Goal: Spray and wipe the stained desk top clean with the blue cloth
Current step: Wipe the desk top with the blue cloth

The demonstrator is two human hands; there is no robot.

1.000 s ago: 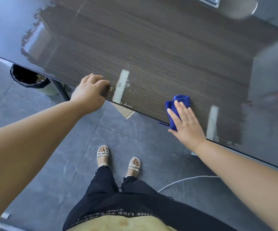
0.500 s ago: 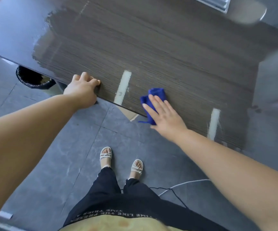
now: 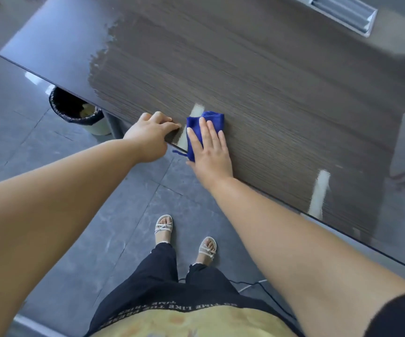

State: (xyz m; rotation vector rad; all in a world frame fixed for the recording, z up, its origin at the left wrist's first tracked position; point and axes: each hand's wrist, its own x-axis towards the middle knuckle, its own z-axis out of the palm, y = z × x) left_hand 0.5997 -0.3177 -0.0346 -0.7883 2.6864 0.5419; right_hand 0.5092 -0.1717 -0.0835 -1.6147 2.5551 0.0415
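Blue cloth [image 3: 212,120] sits pinned under the right hand's [image 3: 210,152] flat fingers, pale streak [image 3: 183,140] just frame-left, left hand [image 3: 149,135] gripping the desk top [image 3: 269,93] edge.

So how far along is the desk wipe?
Done: unclear. The desk top has a ragged-edged sheen on its left, and no sprayer is in view. In hand: the right hand presses the blue cloth flat at a pale streak. To do: that streak and a second streak farther right.
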